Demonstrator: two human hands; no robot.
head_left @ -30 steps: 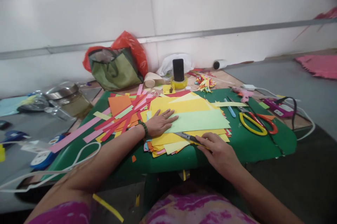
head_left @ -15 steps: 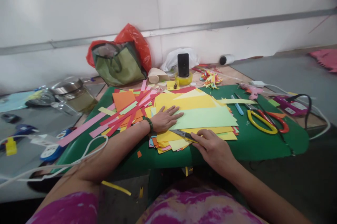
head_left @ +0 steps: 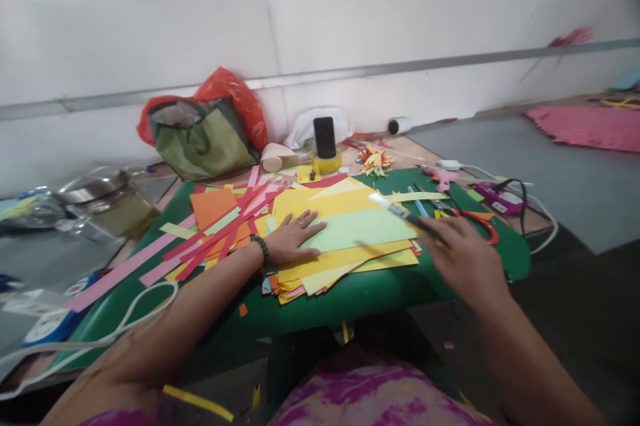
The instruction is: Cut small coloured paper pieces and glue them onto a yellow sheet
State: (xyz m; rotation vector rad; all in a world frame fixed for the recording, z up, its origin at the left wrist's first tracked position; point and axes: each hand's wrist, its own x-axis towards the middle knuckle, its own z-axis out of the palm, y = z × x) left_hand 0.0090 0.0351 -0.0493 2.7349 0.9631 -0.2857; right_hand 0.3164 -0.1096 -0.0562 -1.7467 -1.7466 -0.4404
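Observation:
My left hand (head_left: 294, 238) lies flat with fingers spread on the left end of a pale green paper sheet (head_left: 360, 229). That sheet rests on a stack of yellow paper (head_left: 310, 271), whose edges show other colours underneath. My right hand (head_left: 457, 253) is wrapped round a utility knife (head_left: 410, 218), its blade pointing up and left. The knife is raised above the right part of the sheet and looks slightly blurred. Left of the stack, pink and red paper strips (head_left: 215, 239) and an orange paper piece (head_left: 213, 207) lie in a heap.
A green mat (head_left: 350, 306) covers the table. Scissors (head_left: 487, 229), a pink glue gun (head_left: 443, 177) and a purple power strip (head_left: 500, 198) lie at right. Behind stand a phone (head_left: 325, 137) and a green bag (head_left: 203, 139); a glass jar (head_left: 115, 203) is at left.
My right hand has lifted the utility knife off the paper near my left hand and moved it right and up. My left hand stays on the sheet. The view has shifted.

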